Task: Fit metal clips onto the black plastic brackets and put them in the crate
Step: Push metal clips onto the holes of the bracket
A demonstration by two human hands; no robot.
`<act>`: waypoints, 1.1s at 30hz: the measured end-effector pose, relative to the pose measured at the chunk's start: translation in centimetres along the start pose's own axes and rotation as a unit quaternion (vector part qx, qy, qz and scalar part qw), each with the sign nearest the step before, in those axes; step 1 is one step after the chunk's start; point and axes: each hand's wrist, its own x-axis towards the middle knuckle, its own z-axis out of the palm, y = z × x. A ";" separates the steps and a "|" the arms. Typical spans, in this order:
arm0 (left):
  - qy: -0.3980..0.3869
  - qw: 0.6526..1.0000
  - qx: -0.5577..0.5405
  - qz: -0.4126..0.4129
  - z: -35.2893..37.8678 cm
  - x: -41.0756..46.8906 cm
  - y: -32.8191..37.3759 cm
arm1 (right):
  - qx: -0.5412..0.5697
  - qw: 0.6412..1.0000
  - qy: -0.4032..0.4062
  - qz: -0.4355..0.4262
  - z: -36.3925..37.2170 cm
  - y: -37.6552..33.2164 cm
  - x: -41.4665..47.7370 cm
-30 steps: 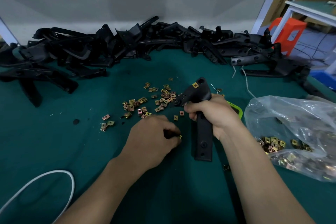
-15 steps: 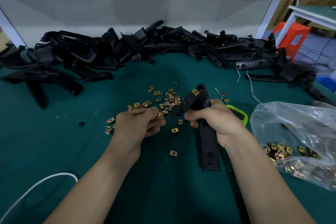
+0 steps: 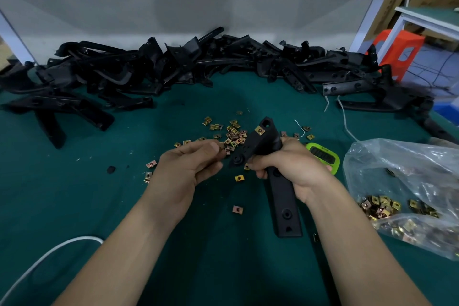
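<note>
Well to the left of the held bracket [image 3: 283, 202], a white cable [image 3: 49, 253] is being left looped on the green mat [image 3: 74, 194]. Just left of the bracket, the left hand [image 3: 188, 169] is being kept narrow, thumb drawn against curled fingertips as if a clip were being pinched, though whether one is in there cannot be told. Beyond that hand, just left of the bracket's upper end, loose metal clips [image 3: 232, 135] are being left scattered. They are judged to be light, stiff, springy and small enough to slip from a pinch, so each is best taken by its flat faces with the open mouth turned toward the bracket's edge. The bracket itself is being gripped round its middle by the right hand [image 3: 293, 169], with the fingers wrapped round it, the lower bar pointing toward the person and the upper end tilted away, where one fitted clip [image 3: 260, 130] is being carried. It is judged to be rigid, light moulded plastic, smooth but not fragile, so a firm hold near the bend is suited to bracing against a clip's push. Behind the bracket, a pile of brackets [image 3: 161, 74] is being kept heaped. Just right of it, a green timer [image 3: 325, 156] is being partly hidden by the right hand, and further right a plastic bag [image 3: 409, 169] of clips is being kept. The crate is not in view.
</note>
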 end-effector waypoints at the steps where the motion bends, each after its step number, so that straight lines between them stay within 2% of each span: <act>1: -0.006 1.000 0.006 0.004 0.0 0.0 -0.1 | 0.000 1.000 -0.003 0.000 0.0 0.0 0.0; 5: -0.020 0.999 0.038 0.012 0.0 -0.1 -0.1 | -0.051 0.997 -0.060 -0.006 -0.2 -0.1 -0.2; 9: -0.090 0.992 0.083 -0.018 0.0 -0.4 0.3 | -0.100 0.986 -0.135 0.000 -0.3 -0.2 -0.5; 13: -0.142 0.983 0.102 -0.060 0.0 -0.6 0.8 | -0.104 0.984 -0.145 0.000 -0.3 -0.2 -0.5; 21: -0.112 0.984 0.126 -0.054 0.1 -0.5 0.3 | -0.105 0.986 -0.131 -0.005 -0.3 0.0 -0.2; 28: -0.165 0.977 0.114 -0.077 0.5 -1.2 0.8 | -0.112 0.985 -0.132 0.000 -0.3 0.2 0.0; 33: -0.153 0.978 0.102 -0.097 0.1 -0.9 1.0 | -0.103 0.985 -0.138 0.001 -0.3 0.3 0.0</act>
